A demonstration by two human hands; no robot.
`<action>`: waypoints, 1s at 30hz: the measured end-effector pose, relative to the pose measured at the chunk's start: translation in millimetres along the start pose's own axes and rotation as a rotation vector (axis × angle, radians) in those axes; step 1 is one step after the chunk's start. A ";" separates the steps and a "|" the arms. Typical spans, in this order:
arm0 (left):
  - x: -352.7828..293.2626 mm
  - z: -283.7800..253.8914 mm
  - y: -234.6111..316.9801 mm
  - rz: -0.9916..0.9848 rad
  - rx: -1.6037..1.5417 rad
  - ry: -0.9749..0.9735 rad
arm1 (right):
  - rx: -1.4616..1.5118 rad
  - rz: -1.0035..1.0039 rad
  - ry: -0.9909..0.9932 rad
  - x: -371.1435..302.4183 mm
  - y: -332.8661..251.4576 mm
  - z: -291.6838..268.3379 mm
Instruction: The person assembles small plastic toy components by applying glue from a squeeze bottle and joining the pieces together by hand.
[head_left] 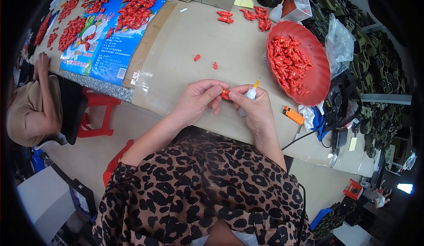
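Between the fingertips of my left hand [201, 99] and my right hand [256, 106] is a small shiny red figurine [225, 94] with a touch of yellow. Both hands are closed on it, and the fingers partly hide its shape. Tucked in my right hand as well is a small white glue bottle [251, 94], its yellow nozzle pointing up. Two little red pieces lie on the table beyond my hands, one to the left [197, 57] and another to the right [215, 65].
A red scalloped bowl [321, 53] piled with red pieces stands at right, near an orange lighter [293, 115] and crumpled white tissue [306, 116]. More red pieces cover a blue printed sheet [108, 53] at left. Another person's arm [44, 76] rests at the table's left edge.
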State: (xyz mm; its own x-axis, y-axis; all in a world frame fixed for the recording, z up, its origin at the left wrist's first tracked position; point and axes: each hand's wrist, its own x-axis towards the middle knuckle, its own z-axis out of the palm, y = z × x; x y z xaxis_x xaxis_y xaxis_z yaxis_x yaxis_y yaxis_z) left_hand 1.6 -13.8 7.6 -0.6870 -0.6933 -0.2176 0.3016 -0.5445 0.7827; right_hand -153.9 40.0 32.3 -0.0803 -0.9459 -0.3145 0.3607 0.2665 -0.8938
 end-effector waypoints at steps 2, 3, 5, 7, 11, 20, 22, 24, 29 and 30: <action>-0.6 -0.6 -0.1 0.000 0.007 0.004 | -0.033 0.001 0.023 -1.3 -2.9 4.9; -0.5 -1.1 -0.8 -0.001 0.008 0.003 | -0.066 0.001 0.047 -1.6 -3.8 7.1; -0.7 -2.2 -3.7 0.054 0.116 -0.017 | -0.083 -0.051 0.054 -1.4 -0.3 7.0; -1.5 1.1 -2.9 0.053 0.143 0.001 | -0.099 -0.098 0.063 -1.4 4.9 5.5; -1.8 4.3 -2.6 0.061 0.210 0.035 | -0.187 -0.161 0.069 0.8 11.7 2.8; -0.2 4.9 -1.9 0.069 0.243 0.034 | -0.216 -0.177 0.089 1.4 12.0 5.9; 0.2 3.1 -3.5 0.072 0.225 0.028 | -0.196 -0.183 0.094 1.5 12.2 6.3; -0.7 3.0 -3.3 0.073 0.207 0.021 | -0.203 -0.179 0.108 1.3 12.8 5.6; -1.7 1.8 -2.0 0.098 0.231 -0.004 | -0.237 -0.153 0.103 1.9 10.1 5.6; -1.9 2.1 -1.5 0.101 0.232 -0.003 | -0.240 -0.151 0.100 1.8 10.5 5.7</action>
State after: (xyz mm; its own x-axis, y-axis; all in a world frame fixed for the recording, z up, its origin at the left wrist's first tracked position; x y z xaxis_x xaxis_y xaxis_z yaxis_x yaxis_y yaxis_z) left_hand 1.1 -10.7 8.1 -0.6630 -0.7371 -0.1306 0.2090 -0.3498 0.9132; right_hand -145.0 40.0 24.2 -0.2117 -0.9585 -0.1912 0.1087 0.1713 -0.9792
